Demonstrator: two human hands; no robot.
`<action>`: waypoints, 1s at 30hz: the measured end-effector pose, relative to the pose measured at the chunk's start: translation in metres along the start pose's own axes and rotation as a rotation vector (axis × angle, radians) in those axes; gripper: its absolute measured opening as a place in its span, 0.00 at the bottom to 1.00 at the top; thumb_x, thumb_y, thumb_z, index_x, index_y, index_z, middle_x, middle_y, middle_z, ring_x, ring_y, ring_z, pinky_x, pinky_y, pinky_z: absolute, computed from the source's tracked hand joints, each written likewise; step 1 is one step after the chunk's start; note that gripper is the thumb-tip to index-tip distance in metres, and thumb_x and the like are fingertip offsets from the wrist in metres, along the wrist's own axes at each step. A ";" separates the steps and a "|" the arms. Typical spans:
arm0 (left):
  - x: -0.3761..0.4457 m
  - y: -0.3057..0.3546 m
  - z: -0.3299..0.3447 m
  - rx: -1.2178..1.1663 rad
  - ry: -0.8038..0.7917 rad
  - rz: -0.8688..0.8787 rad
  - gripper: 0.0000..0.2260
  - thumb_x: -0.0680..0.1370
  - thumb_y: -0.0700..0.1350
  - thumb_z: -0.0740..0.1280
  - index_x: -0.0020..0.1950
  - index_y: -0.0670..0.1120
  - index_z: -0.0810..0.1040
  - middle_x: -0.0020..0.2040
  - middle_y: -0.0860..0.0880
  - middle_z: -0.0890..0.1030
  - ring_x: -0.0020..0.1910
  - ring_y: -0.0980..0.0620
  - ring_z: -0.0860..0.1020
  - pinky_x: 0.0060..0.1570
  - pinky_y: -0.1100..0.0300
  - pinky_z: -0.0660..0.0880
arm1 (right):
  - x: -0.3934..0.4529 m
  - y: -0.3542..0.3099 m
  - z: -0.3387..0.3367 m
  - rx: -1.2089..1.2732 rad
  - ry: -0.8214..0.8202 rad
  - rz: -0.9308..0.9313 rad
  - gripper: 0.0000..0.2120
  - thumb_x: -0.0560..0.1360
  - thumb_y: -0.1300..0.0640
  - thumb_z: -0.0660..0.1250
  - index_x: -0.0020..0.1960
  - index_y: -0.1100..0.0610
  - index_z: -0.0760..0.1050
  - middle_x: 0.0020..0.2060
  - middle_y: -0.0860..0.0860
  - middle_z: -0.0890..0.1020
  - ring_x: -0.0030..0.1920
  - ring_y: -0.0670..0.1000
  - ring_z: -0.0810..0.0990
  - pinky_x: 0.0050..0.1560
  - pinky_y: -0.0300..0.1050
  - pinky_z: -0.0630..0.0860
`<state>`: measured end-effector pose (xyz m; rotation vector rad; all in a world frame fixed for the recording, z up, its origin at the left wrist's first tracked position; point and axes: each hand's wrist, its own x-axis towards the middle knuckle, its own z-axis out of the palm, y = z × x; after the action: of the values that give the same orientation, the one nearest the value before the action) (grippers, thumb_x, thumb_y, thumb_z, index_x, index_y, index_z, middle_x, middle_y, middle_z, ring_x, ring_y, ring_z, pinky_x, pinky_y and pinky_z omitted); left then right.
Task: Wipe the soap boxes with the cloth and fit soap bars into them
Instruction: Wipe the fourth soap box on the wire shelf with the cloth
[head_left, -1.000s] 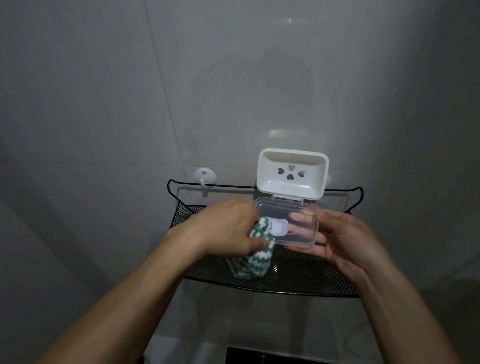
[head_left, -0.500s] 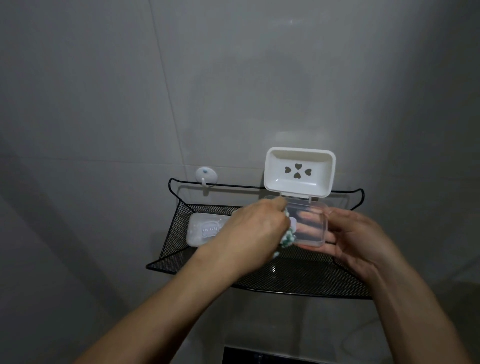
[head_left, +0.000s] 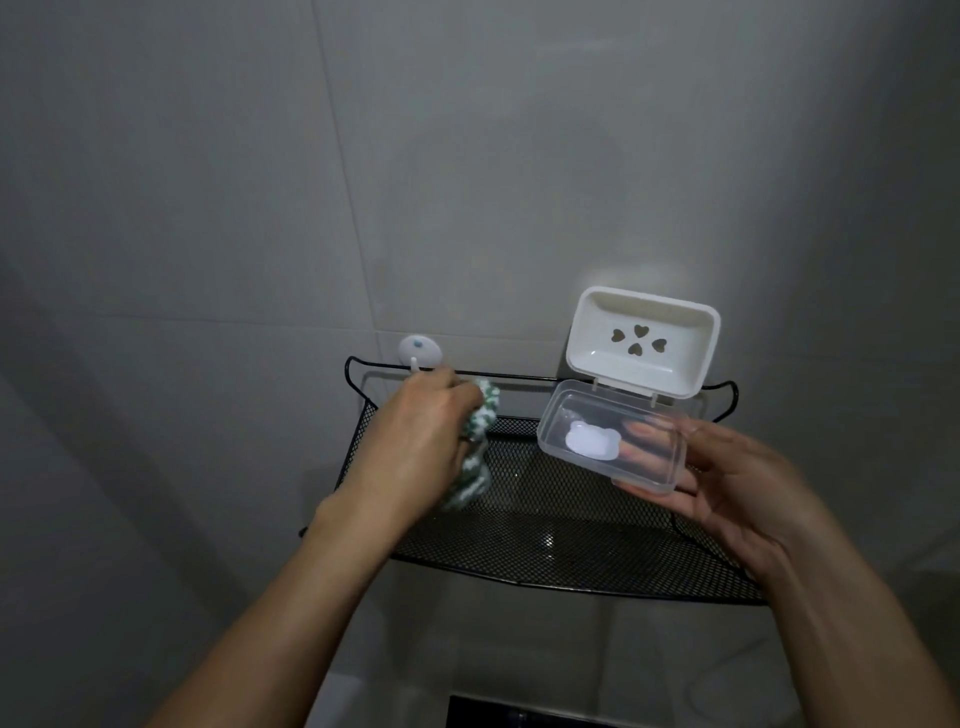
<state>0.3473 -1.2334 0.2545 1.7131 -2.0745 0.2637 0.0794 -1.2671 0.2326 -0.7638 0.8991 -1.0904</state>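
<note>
- Left hand (head_left: 423, 441), centre-left of frame: fingers curled tight round a bunched green-and-white cloth (head_left: 475, 452), back of hand twd camera. Cloth sticks out above the knuckles and hangs below the palm, over the left part of the black mesh shelf (head_left: 571, 551).
- Right hand (head_left: 727, 493), centre-right: cradles the clear soap box (head_left: 610, 436) from below and from the right side; fingers show through the clear plastic under the base, thumb lies along the right rim. Fingers bent round the box, so it's a grip, not a flat palm.
- Box held above the shelf, tilted, open side up twd camera. White lid (head_left: 644, 340) is hinged up at the back edge, stands near-upright in front of the wall; 4 heart-shaped cut-outs in it.
- Inside the box: small white bear-shaped piece (head_left: 592, 441) on the floor, left of middle. Can't tell if it's soap or a sticker.
- Cloth and box are apart, w/ bare mesh between them.
- Hidden/unclear: left fingertips buried in cloth; shelf area under left hand blocked; shelf's right corner behind right wrist.
- White wall hook (head_left: 418, 351) w/ blue dot sits just above left hand, at the shelf's back rail.
- Both forearms cut off at bottom edge of frame.
</note>
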 end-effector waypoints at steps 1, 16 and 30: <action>0.000 -0.003 0.006 0.020 -0.024 -0.038 0.10 0.73 0.37 0.70 0.53 0.46 0.78 0.48 0.47 0.78 0.49 0.45 0.76 0.42 0.53 0.71 | 0.000 0.000 0.001 -0.002 0.003 -0.006 0.14 0.83 0.60 0.58 0.64 0.66 0.74 0.54 0.63 0.85 0.52 0.61 0.86 0.39 0.55 0.84; -0.002 0.011 0.009 -0.996 -0.176 -0.458 0.07 0.77 0.47 0.70 0.54 0.51 0.80 0.45 0.51 0.86 0.46 0.54 0.84 0.49 0.54 0.79 | -0.007 0.012 0.035 0.123 0.009 -0.078 0.13 0.82 0.63 0.60 0.64 0.67 0.73 0.53 0.65 0.84 0.53 0.63 0.85 0.50 0.58 0.83; 0.037 -0.008 -0.012 -1.314 0.027 -0.624 0.10 0.76 0.35 0.63 0.52 0.44 0.81 0.34 0.47 0.81 0.28 0.52 0.79 0.28 0.48 0.81 | -0.020 0.019 0.045 0.101 0.012 -0.052 0.18 0.65 0.62 0.74 0.53 0.62 0.77 0.51 0.62 0.86 0.52 0.61 0.86 0.50 0.56 0.84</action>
<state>0.3527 -1.2628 0.2802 1.2760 -1.0272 -1.0169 0.1231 -1.2389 0.2399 -0.7010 0.8322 -1.1785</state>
